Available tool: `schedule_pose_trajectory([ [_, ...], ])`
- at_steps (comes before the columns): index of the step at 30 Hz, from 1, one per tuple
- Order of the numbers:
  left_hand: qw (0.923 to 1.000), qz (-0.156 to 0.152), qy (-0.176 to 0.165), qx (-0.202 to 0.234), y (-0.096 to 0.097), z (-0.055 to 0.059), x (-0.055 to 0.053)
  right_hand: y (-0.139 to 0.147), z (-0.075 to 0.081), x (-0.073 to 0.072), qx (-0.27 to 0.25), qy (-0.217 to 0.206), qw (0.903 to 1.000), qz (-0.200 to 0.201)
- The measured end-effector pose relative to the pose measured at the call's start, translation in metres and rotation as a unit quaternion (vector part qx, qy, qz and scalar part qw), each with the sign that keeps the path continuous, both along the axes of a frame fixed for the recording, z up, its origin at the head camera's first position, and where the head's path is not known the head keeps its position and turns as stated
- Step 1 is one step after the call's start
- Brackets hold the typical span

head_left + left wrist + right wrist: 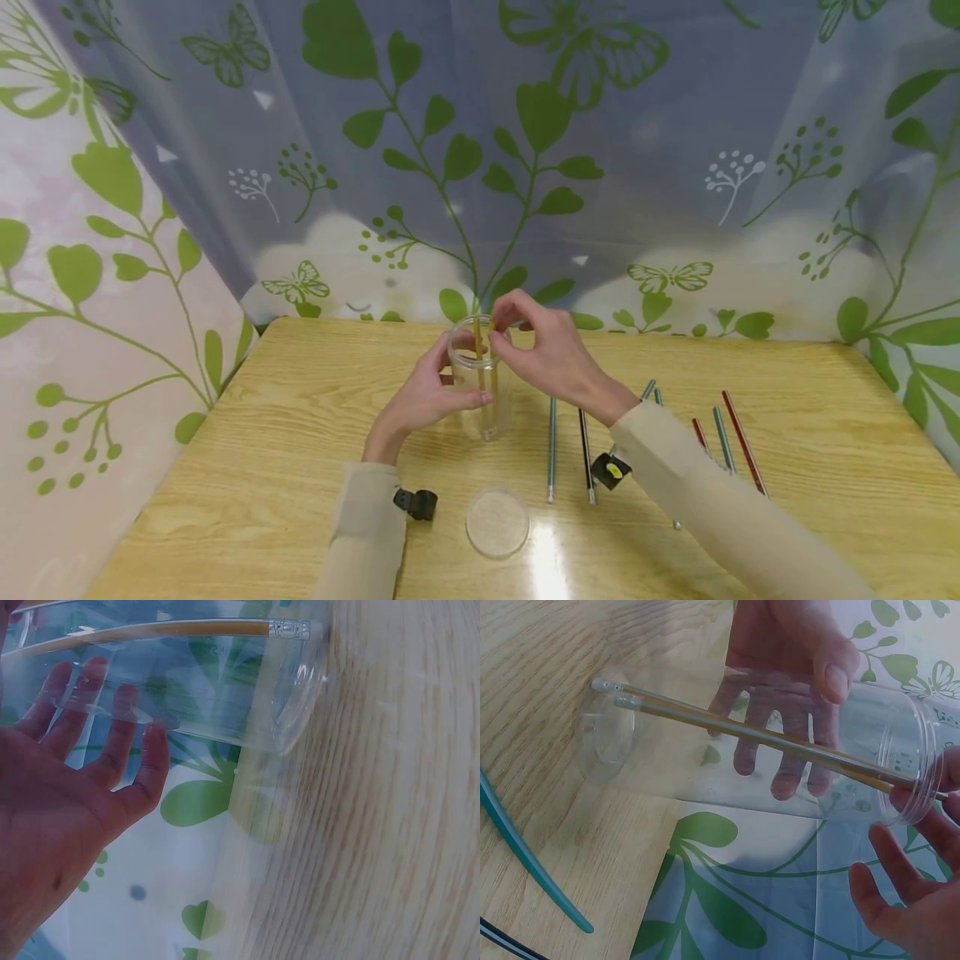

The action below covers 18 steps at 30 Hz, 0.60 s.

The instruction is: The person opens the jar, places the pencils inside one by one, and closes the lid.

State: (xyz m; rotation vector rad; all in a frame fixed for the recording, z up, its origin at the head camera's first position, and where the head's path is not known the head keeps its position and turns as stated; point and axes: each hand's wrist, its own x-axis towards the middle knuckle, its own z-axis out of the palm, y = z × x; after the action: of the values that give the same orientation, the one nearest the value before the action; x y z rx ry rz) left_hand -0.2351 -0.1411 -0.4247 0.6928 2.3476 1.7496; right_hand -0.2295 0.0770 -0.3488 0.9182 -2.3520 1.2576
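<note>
A clear plastic jar [468, 423] stands upright on the table. My left hand [423, 396] grips it from the left, thumb in front and fingers behind. Two yellow pencils [694, 716] lean inside the jar, their eraser ends at the bottom in the right wrist view. At the jar's mouth, my right hand [551, 346] pinches the upper end of one yellow pencil between thumb and fingers. The left wrist view shows the left fingers against the jar wall below a pencil [217, 628].
A round clear lid [497, 523] lies in front of the jar. To the right are a teal pencil [552, 450], a black pencil [586, 454], a red pencil [745, 442] and several others, some partly under the right forearm. A patterned curtain [420, 250] hangs behind the table.
</note>
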Motion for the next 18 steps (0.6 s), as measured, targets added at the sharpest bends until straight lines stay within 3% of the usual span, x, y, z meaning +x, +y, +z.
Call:
schedule_pose_trajectory([
  [18,0.9999,0.001,0.009,-0.008,0.0002,0.0009,0.0002,0.0007,0.0003,-0.0016,0.045,-0.025,0.9986,0.012],
])
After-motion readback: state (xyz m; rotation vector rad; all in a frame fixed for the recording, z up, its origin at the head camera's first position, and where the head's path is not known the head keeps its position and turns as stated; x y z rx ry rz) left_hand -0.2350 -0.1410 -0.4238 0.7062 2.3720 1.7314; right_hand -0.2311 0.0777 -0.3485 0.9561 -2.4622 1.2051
